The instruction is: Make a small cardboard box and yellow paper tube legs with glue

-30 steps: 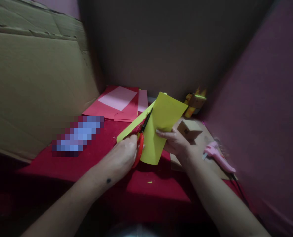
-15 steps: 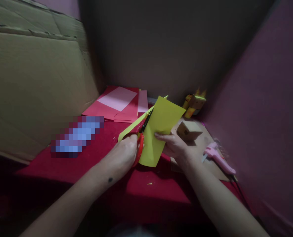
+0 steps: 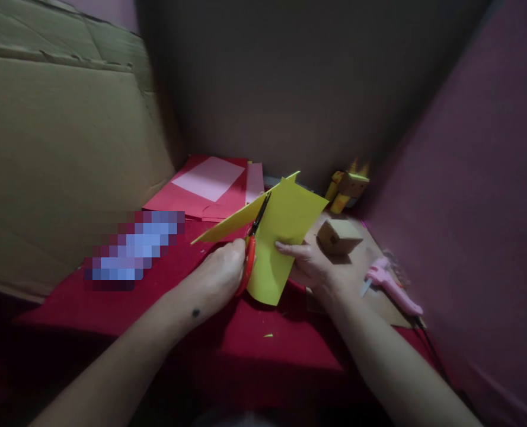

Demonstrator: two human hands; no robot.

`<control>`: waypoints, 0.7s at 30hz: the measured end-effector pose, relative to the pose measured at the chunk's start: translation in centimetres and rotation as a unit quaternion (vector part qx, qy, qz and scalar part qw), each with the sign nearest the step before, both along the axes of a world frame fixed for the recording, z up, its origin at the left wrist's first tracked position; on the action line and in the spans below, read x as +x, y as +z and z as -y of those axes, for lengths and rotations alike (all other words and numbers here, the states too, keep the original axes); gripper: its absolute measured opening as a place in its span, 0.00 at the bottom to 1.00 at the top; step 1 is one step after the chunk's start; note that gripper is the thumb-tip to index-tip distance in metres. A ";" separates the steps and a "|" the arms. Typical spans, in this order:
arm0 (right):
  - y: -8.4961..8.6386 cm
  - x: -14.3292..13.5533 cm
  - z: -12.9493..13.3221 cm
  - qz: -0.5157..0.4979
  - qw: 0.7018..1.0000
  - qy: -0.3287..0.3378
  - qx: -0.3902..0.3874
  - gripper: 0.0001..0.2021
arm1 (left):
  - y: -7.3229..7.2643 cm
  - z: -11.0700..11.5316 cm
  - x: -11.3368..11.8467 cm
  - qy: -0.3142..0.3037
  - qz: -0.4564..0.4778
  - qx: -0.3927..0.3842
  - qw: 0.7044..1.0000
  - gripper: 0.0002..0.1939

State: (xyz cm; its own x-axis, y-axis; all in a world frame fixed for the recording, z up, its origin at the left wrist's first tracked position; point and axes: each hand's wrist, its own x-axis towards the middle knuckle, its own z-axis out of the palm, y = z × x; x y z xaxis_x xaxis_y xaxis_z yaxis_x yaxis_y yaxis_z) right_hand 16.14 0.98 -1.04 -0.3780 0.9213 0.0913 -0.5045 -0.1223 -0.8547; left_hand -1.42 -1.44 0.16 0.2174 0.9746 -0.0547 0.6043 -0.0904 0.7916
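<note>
Two grips are shown: red-handled scissors (image 3: 249, 268) are clasped in the left hand (image 3: 224, 265), a yellow sheet (image 3: 281, 219) in the right hand (image 3: 311, 265) (thumb uppermost). Beyond, the blades (image 3: 259, 217) are pointed away, lengthwise between sheet and diverging strip (image 3: 232, 223).

Left forearm (image 3: 130, 356): bare, rises diagonally from lower left; dark mark (image 3: 195, 313) sits near the wrist; left hand (image 3: 223, 265): back upward, curled in a grip; right forearm (image 3: 379, 350): bare, slants in from lower right; right hand (image 3: 313, 264): pinches, thumb (image 3: 287, 247) extends leftward; hands stay apart, near mid-view.
</note>
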 end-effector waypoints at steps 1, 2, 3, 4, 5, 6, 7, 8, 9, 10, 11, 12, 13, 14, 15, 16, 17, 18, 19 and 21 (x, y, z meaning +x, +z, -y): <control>-0.1 -0.1 0.0 -0.003 1.000 0.000 0.003 0.23 | 0.0 -0.1 0.0 0.003 0.006 -0.004 1.000 0.13; -0.1 -0.2 0.0 -0.005 1.000 0.000 0.006 0.24 | 0.0 -0.2 -0.1 0.004 0.006 -0.003 1.000 0.13; -0.2 -0.2 0.0 -0.007 1.000 0.000 0.006 0.24 | 0.0 -0.3 -0.3 0.004 0.001 0.001 1.000 0.13; -0.3 -0.2 0.0 -0.006 1.000 0.002 0.002 0.24 | 0.1 -0.4 -0.5 0.000 -0.009 0.007 1.000 0.13; -0.3 -0.2 0.0 -0.004 1.000 0.006 -0.005 0.23 | 0.1 -0.5 -0.7 -0.003 -0.020 0.014 1.000 0.13; -0.4 -0.1 -0.1 -0.004 1.000 0.009 -0.013 0.22 | 0.3 -0.5 -0.8 -0.004 -0.031 0.022 0.999 0.13; -0.4 -0.1 -0.1 -0.004 1.000 0.012 -0.023 0.20 | 0.4 -0.6 -1.0 0.001 -0.039 0.023 0.999 0.13; -0.4 0.0 -0.2 -0.007 0.999 0.016 -0.033 0.19 | 0.7 -0.8 -1.1 0.010 -0.040 0.013 0.999 0.13; -0.4 0.1 -0.2 -0.010 0.999 0.022 -0.043 0.18 | 0.9 -1.0 -1.3 0.022 -0.027 -0.007 0.999 0.13; -0.4 0.2 -0.3 -0.013 0.998 0.030 -0.052 0.17 | 1.1 -1.4 -1.5 0.031 -0.007 -0.032 0.999 0.13; -0.4 0.3 -0.3 -0.017 0.997 0.038 -0.058 0.17 | 1.3 -1.9 -1.7 0.039 0.014 -0.056 0.998 0.12; -0.3 0.3 -0.4 -0.020 0.997 0.047 -0.063 0.17 | 1.5 -2.5 -2.0 0.044 0.035 -0.063 0.996 0.11; -0.3 0.4 -0.4 -0.023 0.996 0.055 -0.065 0.17 | 1.7 -3.3 -2.3 0.039 0.029 -0.050 0.998 0.10; -0.3 0.4 -0.5 -0.026 0.996 0.059 -0.065 0.17 | 1.8 -4.2 -2.7 0.046 0.002 -0.017 0.999 0.09; -0.3 0.4 -0.5 -0.030 0.996 0.056 -0.063 0.17 | 2.0 -5.2 -3.0 0.054 -0.009 -0.007 0.998 0.08; -0.4 0.4 -0.6 -0.035 0.997 0.047 -0.057 0.18 | 2.1 -6.2 -3.3 0.062 -0.012 -0.003 0.998 0.07; -0.4 0.4 -0.6 -0.038 0.997 0.038 -0.053 0.19 | 2.3 -7.1 -3.6 0.067 -0.008 -0.001 0.998 0.06; -0.4 0.3 -0.6 -0.037 0.998 0.030 -0.051 0.19 | 2.5 -7.9 -3.8 0.071 -0.004 -0.002 0.997 0.04; -0.4 0.3 -0.6 -0.035 0.998 0.024 -0.050 0.20 | 2.6 -8.6 -4.0 0.075 0.000 -0.002 0.997 0.04; -0.3 0.3 -0.5 -0.026 0.998 0.016 -0.053 0.21 | 2.8 -9.5 -4.1 0.078 0.006 -0.008 0.997 0.04</control>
